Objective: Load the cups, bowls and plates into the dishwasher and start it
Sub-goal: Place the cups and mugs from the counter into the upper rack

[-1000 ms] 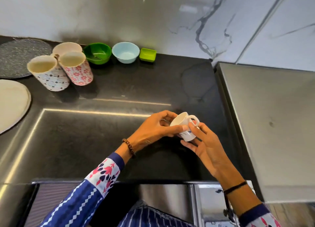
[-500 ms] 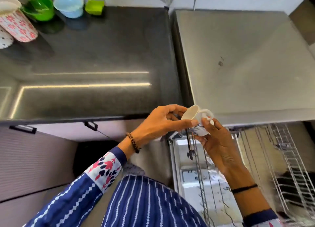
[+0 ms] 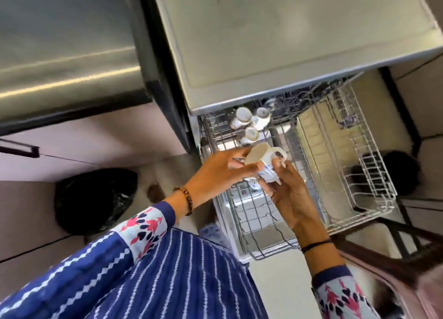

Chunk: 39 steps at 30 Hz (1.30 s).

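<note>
- Left hand [image 3: 215, 172] and right hand [image 3: 291, 195] both grip the small white blue-printed ceramic cup [image 3: 260, 159], tilted, over the pulled-out grey wire rack [image 3: 370, 179].
- Turn its mouth down and seat it beside the three upturned white cups [image 3: 249, 125] at 12 o'clock, handle clear of wires.

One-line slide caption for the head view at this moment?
Left hand and right hand hold a white cup above the pulled-out dishwasher rack, where three cups already sit.

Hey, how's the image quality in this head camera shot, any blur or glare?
Head view: motion blur smears the lower right corner; glare streaks cross the countertop at upper left; wide-angle distortion skews the dishwasher top; the held cup is fairly sharp.
</note>
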### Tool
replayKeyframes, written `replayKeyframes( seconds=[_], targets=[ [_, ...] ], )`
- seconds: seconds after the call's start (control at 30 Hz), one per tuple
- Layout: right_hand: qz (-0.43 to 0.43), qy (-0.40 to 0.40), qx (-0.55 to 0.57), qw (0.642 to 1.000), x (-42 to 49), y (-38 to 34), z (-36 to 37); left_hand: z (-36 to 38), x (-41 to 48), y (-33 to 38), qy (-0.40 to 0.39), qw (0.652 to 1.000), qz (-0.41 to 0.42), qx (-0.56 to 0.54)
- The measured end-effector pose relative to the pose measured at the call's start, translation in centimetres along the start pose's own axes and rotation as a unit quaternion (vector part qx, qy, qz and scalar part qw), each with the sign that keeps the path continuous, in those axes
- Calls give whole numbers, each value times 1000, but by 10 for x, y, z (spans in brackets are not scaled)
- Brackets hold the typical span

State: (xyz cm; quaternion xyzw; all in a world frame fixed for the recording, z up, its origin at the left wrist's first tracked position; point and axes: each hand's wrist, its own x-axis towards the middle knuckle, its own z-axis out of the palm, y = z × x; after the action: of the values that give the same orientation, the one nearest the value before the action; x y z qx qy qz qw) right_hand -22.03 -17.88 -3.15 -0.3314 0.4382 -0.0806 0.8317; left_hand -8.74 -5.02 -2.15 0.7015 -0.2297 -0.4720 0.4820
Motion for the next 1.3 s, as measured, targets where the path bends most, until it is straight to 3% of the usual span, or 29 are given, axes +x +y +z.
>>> replayKeyframes(
  seconds=[0.23,0.4,0.47,0.57,0.63,0.8,0.93,1.13,1.3],
  targets=[
    [-23,38,-62,997,53,0,-47,17,52,-46,-73,988,-18,132],
    [-90,77,-205,972,107,-16,-65,4,65,-67,-93,966,-33,237],
    [-130,107,-318,933,130,-20,-71,-3,63,-74,-103,962,-38,250],
    [-206,125,-517,821,157,-23,-73,-7,60,-78,-105,963,-24,247],
    [-253,115,-584,762,172,-21,-73,-7,60,-80,-99,969,-27,223],
    [-272,93,-676,679,200,-15,-66,-7,63,-85,-78,977,-24,197],
    [-241,56,-713,656,214,-7,-68,-8,64,-85,-77,978,-18,190],
    [-238,70,-704,666,220,-4,-64,-9,66,-87,-76,980,-11,183],
    [-264,40,-718,643,219,-5,-60,-9,66,-89,-72,980,-2,185]
  ],
)
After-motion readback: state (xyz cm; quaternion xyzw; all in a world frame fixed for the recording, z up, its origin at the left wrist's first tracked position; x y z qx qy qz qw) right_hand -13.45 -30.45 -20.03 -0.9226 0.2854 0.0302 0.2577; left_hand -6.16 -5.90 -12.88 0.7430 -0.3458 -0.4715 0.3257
